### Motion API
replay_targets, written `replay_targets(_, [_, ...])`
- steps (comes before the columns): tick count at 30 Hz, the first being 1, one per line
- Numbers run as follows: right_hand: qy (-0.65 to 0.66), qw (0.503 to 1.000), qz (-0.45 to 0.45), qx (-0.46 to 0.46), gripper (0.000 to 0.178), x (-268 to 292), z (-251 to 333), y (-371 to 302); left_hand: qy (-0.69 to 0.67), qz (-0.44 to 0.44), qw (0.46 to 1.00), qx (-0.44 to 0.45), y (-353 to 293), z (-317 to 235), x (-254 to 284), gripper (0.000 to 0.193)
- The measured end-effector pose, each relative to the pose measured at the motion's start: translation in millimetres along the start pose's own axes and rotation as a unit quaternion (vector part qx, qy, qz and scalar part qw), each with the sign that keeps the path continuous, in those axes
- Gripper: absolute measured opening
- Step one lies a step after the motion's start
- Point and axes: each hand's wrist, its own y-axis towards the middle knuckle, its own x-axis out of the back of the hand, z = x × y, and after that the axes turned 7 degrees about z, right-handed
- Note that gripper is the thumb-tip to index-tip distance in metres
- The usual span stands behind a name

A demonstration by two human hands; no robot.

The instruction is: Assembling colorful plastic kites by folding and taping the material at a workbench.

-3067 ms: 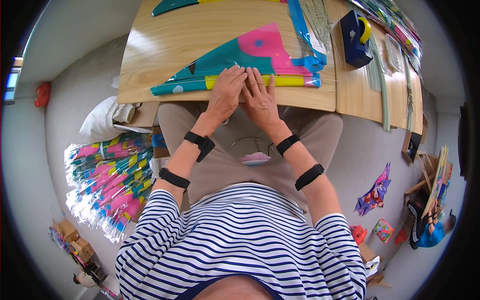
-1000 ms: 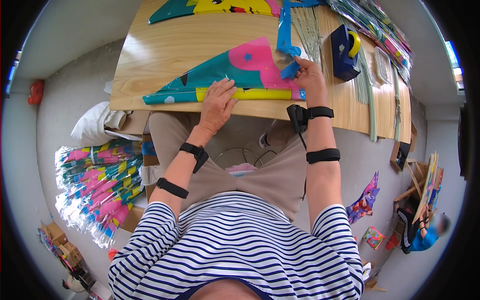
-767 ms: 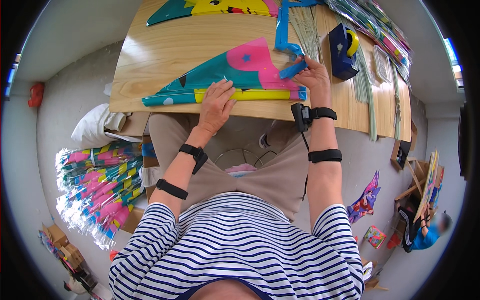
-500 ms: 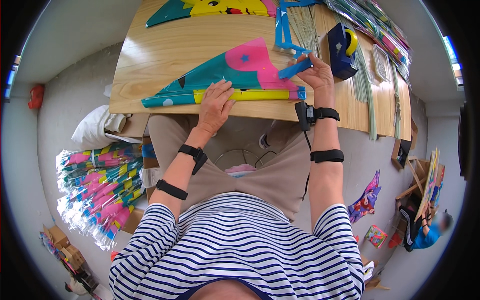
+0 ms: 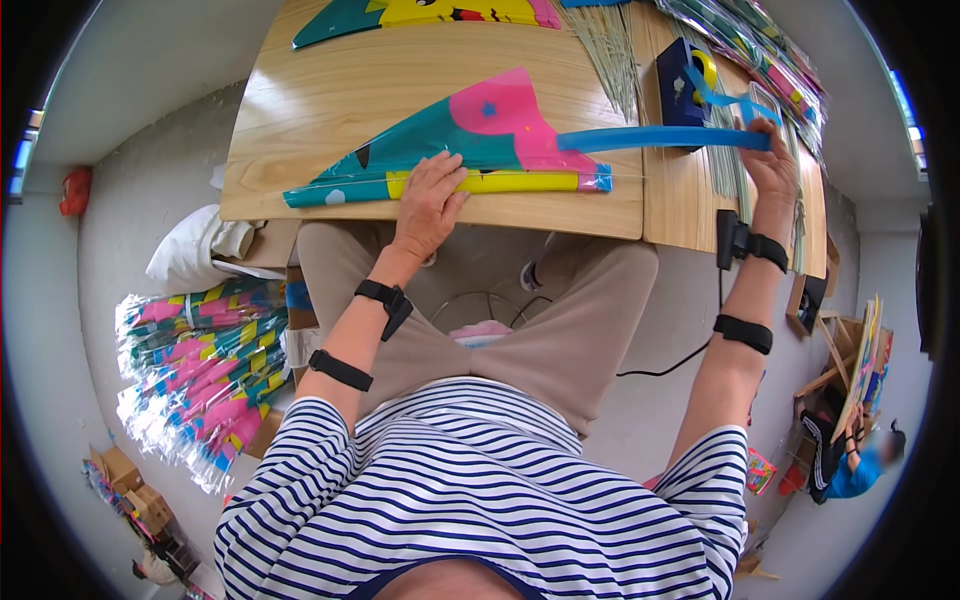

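Your left hand (image 5: 430, 203) lies flat on the folded sheet (image 5: 425, 133); your right hand (image 5: 775, 172) pinches the blue ribbon (image 5: 625, 138), which overlaps the tape dispenser (image 5: 674, 88) near thin sticks (image 5: 604, 52).

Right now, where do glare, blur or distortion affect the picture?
In the head view: glare on the wrapped bundles; pale sheen at upper left of the table; co-worker's head blurred; edges bowing toward the dark rim; left hand and blue ribbon readable.
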Motion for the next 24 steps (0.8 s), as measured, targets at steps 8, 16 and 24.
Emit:
replay_targets(8, [-0.066, 0.981, -0.104, 0.152, 0.013, 11, 92, -31, 0.001, -0.001, 1.0, -0.004, 2, -3, 0, 0.029])
replay_targets(16, [-0.371, 0.905, -0.091, 0.186, 0.03, -82, -6, -41, -0.006, -0.004, 1.0, -0.004, 1, -2, 0, 0.03])
replay_targets(24, [-0.612, 0.741, 0.193, 0.199, 0.018, -178, -276, -43, -0.001, -0.019, 1.0, 0.004, -4, 3, -2, 0.03])
